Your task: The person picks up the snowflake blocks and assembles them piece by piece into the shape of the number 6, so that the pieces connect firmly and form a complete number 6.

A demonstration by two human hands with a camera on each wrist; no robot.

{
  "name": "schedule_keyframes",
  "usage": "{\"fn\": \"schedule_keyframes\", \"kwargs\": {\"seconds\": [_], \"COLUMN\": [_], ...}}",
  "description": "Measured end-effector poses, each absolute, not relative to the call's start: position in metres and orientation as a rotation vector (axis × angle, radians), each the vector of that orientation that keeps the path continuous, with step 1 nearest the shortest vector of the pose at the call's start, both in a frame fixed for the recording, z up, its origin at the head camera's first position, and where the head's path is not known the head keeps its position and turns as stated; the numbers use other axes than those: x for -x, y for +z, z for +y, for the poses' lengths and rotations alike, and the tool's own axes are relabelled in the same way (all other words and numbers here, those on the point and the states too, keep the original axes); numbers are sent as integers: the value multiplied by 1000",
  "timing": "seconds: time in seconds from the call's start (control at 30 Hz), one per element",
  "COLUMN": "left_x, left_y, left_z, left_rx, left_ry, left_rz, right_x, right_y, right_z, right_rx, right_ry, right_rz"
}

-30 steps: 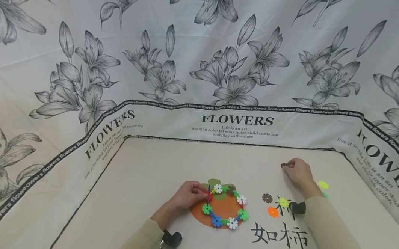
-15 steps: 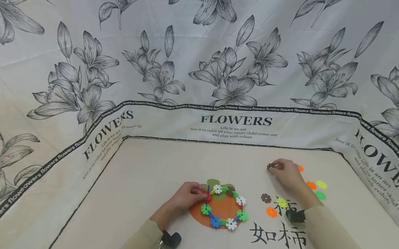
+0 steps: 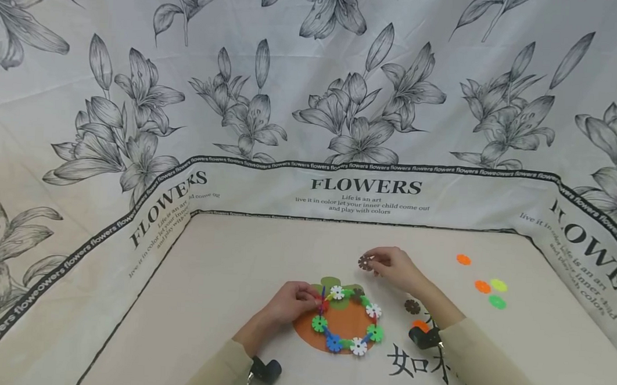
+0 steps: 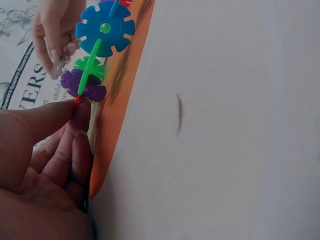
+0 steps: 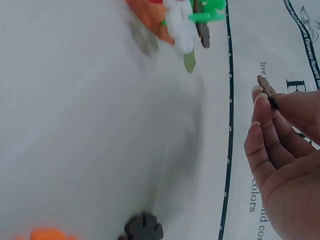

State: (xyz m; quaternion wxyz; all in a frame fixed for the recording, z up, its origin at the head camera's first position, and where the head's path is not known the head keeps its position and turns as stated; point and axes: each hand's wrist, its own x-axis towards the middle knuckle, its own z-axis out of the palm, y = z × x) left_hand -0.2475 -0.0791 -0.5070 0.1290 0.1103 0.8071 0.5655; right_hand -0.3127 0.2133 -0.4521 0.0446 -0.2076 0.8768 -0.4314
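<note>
A ring of interlocking notched plastic discs (image 3: 334, 343) in several colours stands over the printed orange persimmon (image 3: 347, 322). At the ring's left side my left hand (image 3: 290, 302) pinches a red disc (image 4: 77, 102) between thumb and forefinger. Close to that grip, a purple disc (image 4: 84, 85) and a blue disc (image 4: 105, 29) show in the left wrist view. My right hand (image 3: 396, 268) holds a brown disc (image 3: 365, 263) by its edge with thumb and fingertips, beyond the ring and slightly right of it. The same brown disc (image 5: 267, 90) appears edge-on in the right wrist view.
Loose on the cloth lie another brown disc (image 3: 412, 306) and an orange disc (image 3: 421, 326), the latter partly behind the right wrist camera (image 3: 425, 338). Farther right are orange, yellow and green discs (image 3: 497, 302). A flower-printed curtain (image 3: 369, 132) encloses the back and sides.
My right hand has carried the brown disc leftward toward the ring, uncovering the discs at the far right. My left hand keeps its grip in the same spot.
</note>
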Motion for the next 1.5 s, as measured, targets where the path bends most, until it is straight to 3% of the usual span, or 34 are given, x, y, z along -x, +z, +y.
{"fn": "schedule_keyframes", "kwargs": {"seconds": [0.63,1.5], "left_x": [248,248], "left_y": [-508,-510], "left_z": [-78,-75], "left_rx": [-345,-322], "left_ry": [1630,1644], "left_rz": [2354,2396], "right_x": [302,304], "right_y": [-461,-469], "right_z": [149,143], "right_rx": [859,793], "right_ry": [-1264,-1278], "right_rz": [2495,2370]}}
